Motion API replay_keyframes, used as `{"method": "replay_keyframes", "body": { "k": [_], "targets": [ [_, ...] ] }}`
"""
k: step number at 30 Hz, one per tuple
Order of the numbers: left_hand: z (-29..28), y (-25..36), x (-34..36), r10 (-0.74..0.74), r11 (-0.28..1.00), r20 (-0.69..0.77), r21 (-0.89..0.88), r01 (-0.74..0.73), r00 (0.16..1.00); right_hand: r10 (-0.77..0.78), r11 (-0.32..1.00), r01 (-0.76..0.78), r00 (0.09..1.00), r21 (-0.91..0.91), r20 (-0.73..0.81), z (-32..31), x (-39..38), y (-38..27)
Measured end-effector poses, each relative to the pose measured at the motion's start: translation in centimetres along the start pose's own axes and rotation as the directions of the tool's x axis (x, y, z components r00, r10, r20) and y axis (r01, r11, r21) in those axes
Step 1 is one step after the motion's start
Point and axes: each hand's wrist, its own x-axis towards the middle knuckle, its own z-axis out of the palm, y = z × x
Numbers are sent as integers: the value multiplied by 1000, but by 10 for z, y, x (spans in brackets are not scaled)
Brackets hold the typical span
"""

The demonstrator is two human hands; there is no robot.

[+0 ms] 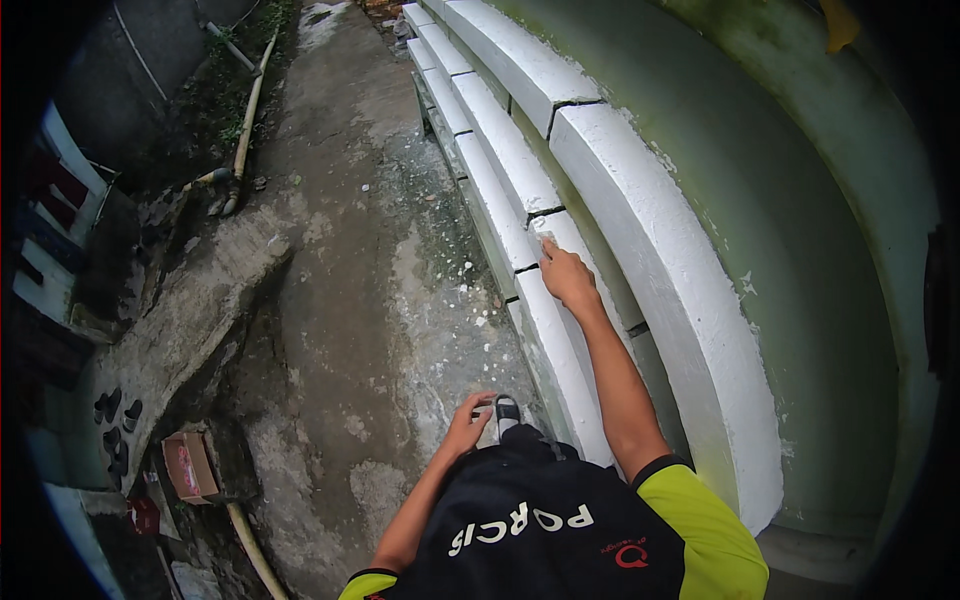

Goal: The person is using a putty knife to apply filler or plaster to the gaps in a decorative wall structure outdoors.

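Observation:
My right hand (568, 274) reaches out to the white-coated blocks (565, 228) on my right. Its fingers are closed around a small, flat, pale tool like a putty scraper (546, 237), mostly covered by the hand. The tool's edge lies against the block's face, just below a dark joint. My left hand (467, 424) hangs low beside my body, above the concrete. Its fingers are loosely bent and apart, with nothing visible in them.
More white blocks (660, 220) run in stepped, curved rows along a green wall (760, 150). White spatters dot the concrete path (350, 260). On the left are a long pipe (250, 120), a cardboard box (190, 467) and several sandals (118, 450).

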Motion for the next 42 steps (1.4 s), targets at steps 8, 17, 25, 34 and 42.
{"method": "replay_keyframes", "body": {
  "k": [8,17,25,34,42],
  "targets": [
    [-13,-16,-8,-44,996,-141,-83,32,989,1,995,-3,1000,-100,-15,6,12,-13],
    [-29,-29,-16,-81,992,-211,-115,58,974,20,991,-17,1000,-132,21,13,-19,-16],
    [-29,28,-1,101,995,-381,41,-92,919,-132,991,128,975,37,181,53,-140,29],
    [10,181,135,664,569,155,529,-629,732,-14,929,31,999,368,-48,62,-224,96],
    [10,183,252,578,64,582,666,-743,572,-207,865,372,876,336,-437,51,-272,109]
  ]
}}
